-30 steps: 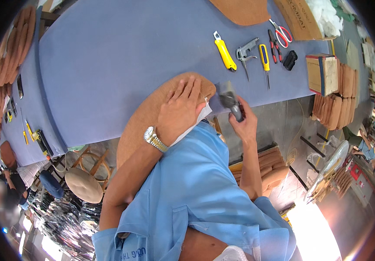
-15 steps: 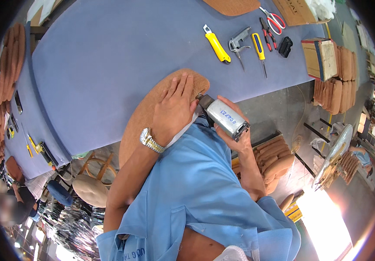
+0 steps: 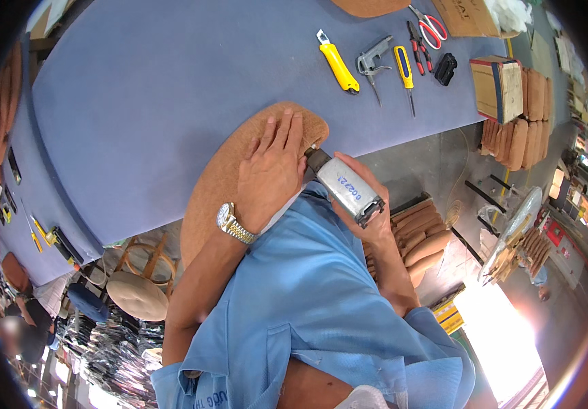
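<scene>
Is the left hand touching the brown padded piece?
Touching. The head view shows the left hand lying palm-down on the brown padded piece, its fingers flat against the surface.

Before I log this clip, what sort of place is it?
Probably an upholstery workshop: stacked brown cushions, a brown fabric-covered piece under the left hand, and a yellow utility knife on the blue worktable.

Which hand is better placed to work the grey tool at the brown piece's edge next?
Probably your right hand: it grips the grey tool, whose nose is at the edge of the brown piece. Your left hand lies on that piece, better placed to steady it.
</scene>
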A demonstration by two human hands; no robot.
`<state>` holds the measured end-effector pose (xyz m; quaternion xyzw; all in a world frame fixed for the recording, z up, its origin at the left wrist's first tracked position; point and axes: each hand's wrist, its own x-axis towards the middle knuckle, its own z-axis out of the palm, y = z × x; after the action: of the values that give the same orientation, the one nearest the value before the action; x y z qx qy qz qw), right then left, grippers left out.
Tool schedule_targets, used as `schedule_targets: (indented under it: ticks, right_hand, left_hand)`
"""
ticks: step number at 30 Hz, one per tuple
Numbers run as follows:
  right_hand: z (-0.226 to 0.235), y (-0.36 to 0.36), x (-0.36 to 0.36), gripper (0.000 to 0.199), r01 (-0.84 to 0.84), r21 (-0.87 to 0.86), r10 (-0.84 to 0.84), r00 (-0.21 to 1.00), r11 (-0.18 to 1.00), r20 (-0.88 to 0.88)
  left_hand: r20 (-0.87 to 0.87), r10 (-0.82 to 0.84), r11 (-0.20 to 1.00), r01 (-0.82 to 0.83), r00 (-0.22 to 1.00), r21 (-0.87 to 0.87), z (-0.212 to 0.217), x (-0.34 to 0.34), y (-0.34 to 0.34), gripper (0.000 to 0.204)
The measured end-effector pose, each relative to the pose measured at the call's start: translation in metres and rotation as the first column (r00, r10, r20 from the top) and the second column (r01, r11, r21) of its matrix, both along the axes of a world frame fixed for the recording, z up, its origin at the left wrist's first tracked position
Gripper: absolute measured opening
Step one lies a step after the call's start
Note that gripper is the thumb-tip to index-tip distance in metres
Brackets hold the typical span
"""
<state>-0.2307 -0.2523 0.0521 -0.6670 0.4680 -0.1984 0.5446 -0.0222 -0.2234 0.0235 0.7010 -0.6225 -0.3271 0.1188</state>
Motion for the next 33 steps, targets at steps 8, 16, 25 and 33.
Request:
schedule_targets:
  ticks: [8, 16, 25, 33]
  right_hand:
    - [0.015, -0.004, 0.013, 0.064, 0.027, 0.074, -0.021, 0.996, 0.997, -0.085]
    - [0.015, -0.017, 0.018, 0.064, -0.084, 0.105, 0.097, 0.987, 0.991, -0.128]
    - [0.003, -0.02, 0.026, 0.063, -0.096, 0.081, 0.109, 0.98, 0.992, -0.165]
    - [-0.006, -0.024, 0.026, 0.059, -0.071, 0.077, 0.072, 0.997, 0.994, -0.015]
  left_hand:
    - [-0.035, -0.013, 0.999, 0.014, 0.999, 0.034, 0.005, 0.006, -0.004, 0.071]
    - [-0.062, -0.009, 1.0, 0.01, 0.998, 0.016, -0.001, 0.007, -0.004, 0.079]
    - [-0.063, 0.006, 1.0, -0.005, 0.998, 0.015, 0.0, 0.016, -0.011, 0.076]
    - [-0.03, -0.017, 0.998, 0.018, 0.999, 0.063, 0.016, 0.017, -0.018, 0.076]
